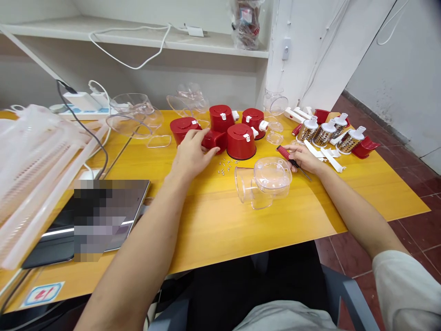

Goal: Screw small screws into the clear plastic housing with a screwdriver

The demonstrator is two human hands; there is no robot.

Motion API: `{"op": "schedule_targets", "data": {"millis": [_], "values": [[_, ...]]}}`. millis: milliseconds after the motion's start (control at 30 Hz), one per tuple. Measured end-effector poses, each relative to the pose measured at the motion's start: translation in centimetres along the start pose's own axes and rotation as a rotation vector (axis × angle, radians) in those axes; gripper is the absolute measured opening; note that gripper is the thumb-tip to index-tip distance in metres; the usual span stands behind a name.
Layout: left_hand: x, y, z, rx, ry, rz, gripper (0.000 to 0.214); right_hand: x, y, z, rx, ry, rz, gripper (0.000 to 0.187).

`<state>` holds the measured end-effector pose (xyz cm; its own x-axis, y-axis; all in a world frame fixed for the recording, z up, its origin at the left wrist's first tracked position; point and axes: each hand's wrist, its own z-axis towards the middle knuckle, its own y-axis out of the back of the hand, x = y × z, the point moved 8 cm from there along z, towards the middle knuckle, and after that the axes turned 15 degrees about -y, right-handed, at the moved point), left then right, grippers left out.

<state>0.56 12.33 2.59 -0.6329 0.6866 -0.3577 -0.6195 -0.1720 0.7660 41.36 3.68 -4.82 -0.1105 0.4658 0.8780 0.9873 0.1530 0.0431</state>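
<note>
My left hand is at a red plastic part, its thumb and forefinger on either side of it. Beside that hand stands a red cup-shaped housing, partly hidden by my fingers. My right hand grips a screwdriver with a red and black handle, its shaft pointing down to the right. Just left of the screwdriver lies a clear plastic housing with a round opening. Several small screws are scattered on the table between my hands.
More red housings stand at the back. Metal grater drums and white plastic parts lie at the right. Clear plastic parts, a tablet and plastic-wrapped pieces occupy the left. A shelf rises behind.
</note>
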Motion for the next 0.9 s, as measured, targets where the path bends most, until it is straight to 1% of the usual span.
{"op": "schedule_targets", "data": {"millis": [100, 167, 233, 267, 300, 333, 367, 400, 467, 500, 600, 667, 800, 900], "values": [[-1.2, 0.6, 0.0, -0.041, -0.007, 0.054, 0.057, 0.1, -0.1, 0.0, 0.007, 0.000, 0.000, 0.054], [-2.0, 1.5, 0.0, -0.051, -0.025, 0.056, 0.052, 0.1, -0.2, 0.0, 0.012, -0.004, -0.002, 0.055], [-2.8, 2.8, 0.1, -0.053, -0.052, 0.002, 0.045, 0.1, -0.2, 0.0, 0.016, -0.009, -0.005, 0.057], [-3.2, 3.3, 0.1, -0.018, -0.074, -0.043, 0.037, 0.1, -0.2, 0.0, 0.018, -0.011, -0.005, 0.057], [-3.5, 3.4, 0.2, 0.052, -0.096, -0.080, 0.030, 0.0, -0.2, 0.0, 0.020, -0.011, -0.006, 0.057], [-3.6, 3.1, 0.2, 0.154, -0.102, -0.113, 0.024, 0.0, -0.1, 0.0, 0.023, -0.012, -0.005, 0.057], [-3.5, 2.6, 0.0, 0.271, -0.083, -0.140, 0.023, 0.0, -0.1, 0.1, 0.025, -0.012, -0.005, 0.056], [-3.3, 2.2, -0.2, 0.356, -0.052, -0.158, 0.024, -0.1, -0.1, 0.1, 0.029, -0.011, -0.004, 0.056], [-2.7, 1.1, -0.7, 0.486, 0.001, -0.188, 0.027, -0.1, 0.0, 0.2, 0.037, -0.007, -0.001, 0.055], [-2.5, 0.6, -0.9, 0.519, 0.019, -0.197, 0.030, -0.1, 0.0, 0.2, 0.043, -0.004, 0.001, 0.055], [-2.0, -0.5, -1.1, 0.550, 0.031, -0.206, 0.034, 0.0, -0.1, 0.1, 0.058, 0.003, 0.004, 0.054], [-1.9, -0.8, -1.2, 0.558, 0.019, -0.216, 0.031, 0.1, -0.2, 0.1, 0.062, 0.005, 0.003, 0.054], [-1.9, -0.9, -1.2, 0.557, -0.018, -0.221, 0.022, 0.2, -0.4, 0.0, 0.064, 0.009, 0.002, 0.054], [-2.0, -0.9, -1.2, 0.533, -0.037, -0.211, 0.020, 0.4, -0.4, 0.0, 0.064, 0.018, 0.000, 0.052]]}}
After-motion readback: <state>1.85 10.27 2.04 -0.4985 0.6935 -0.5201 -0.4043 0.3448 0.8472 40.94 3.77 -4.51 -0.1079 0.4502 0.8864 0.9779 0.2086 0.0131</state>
